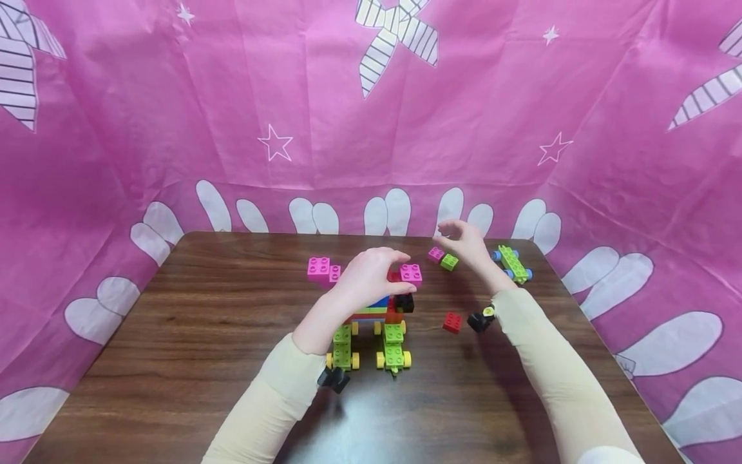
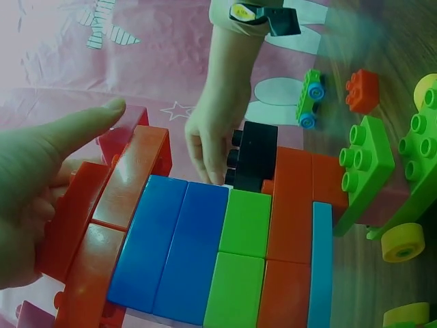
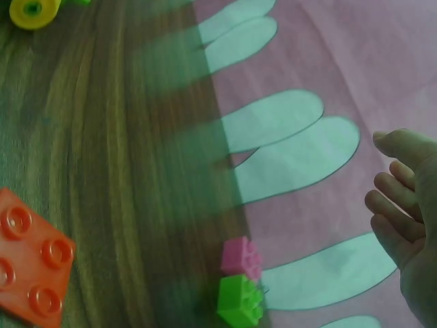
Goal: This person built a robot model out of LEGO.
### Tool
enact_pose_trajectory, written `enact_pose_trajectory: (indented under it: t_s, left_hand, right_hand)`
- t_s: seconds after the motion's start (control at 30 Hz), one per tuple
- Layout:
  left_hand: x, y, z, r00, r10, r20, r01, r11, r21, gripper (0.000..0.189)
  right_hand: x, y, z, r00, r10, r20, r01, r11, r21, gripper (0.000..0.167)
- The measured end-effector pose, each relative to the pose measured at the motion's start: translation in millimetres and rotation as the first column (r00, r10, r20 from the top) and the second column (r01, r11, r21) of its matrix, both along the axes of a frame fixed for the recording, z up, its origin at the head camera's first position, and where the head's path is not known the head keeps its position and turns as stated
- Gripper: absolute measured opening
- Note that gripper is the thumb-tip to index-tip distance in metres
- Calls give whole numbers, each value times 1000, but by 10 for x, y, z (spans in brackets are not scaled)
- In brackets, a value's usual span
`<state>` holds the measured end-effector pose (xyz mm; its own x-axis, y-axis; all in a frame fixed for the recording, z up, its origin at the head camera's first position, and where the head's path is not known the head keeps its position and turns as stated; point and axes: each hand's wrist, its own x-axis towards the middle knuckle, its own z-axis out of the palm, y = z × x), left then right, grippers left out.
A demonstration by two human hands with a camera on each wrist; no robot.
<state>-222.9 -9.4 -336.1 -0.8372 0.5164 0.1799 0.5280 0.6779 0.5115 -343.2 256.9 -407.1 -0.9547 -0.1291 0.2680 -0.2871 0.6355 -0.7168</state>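
Note:
My left hand (image 1: pixel 371 274) holds the top of a brick build (image 1: pixel 371 312), its thumb (image 2: pixel 95 126) stretched along the top and its fingers curled at the red bricks (image 2: pixel 102 205). Blue, green and red layers make up the body, which stands on two lime wheeled bases (image 1: pixel 393 348) with yellow wheels. A black brick (image 2: pixel 254 156) and a pink brick (image 1: pixel 411 275) stick out at the right end; more pink bricks (image 1: pixel 319 269) stand at the left. My right hand (image 1: pixel 466 243), empty with fingers loosely bent, hovers over the far side, near a small pink brick (image 1: pixel 436 254) and a lime brick (image 1: pixel 449 261).
A red brick (image 1: pixel 452 322) lies on the brown wooden table (image 1: pixel 220 322), right of the build. Farther right, toward the back corner, is a lime wheeled base (image 1: pixel 513 263) with blue wheels. Pink patterned cloth (image 1: pixel 324 116) hangs behind and around the table.

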Motion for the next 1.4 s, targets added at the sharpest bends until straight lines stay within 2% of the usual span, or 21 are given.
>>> enact_pose_trajectory:
  t_s: [0.3,0.63,0.9,1.07,1.4]
  left_hand:
    - [-13,-5,-41,1000,-2,-11,1,999,-52,48]
    - [5,11,-49,999,32,1,-31,998,-61,44]
    - [1,19,-46,999,46,19,-45,997,-60,45]
    - [2,15,-30,999,50,17,-49,997,-66,46]
    - [-17,19,-30,999,54,5,-53,995,-84,46]
  right_hand:
    - [-201,108,-268,999,-29,45,28,999,26,45]
    - [-352,220,-556,995,-38,88,27,991,130,44]
    - [-405,203,-643,980,-61,189,20,977,213,51]
    - [-444,181,-673,978,-65,200,5,959,284,60]
    - [-519,191,-724,974,-63,216,-13,942,335,59]
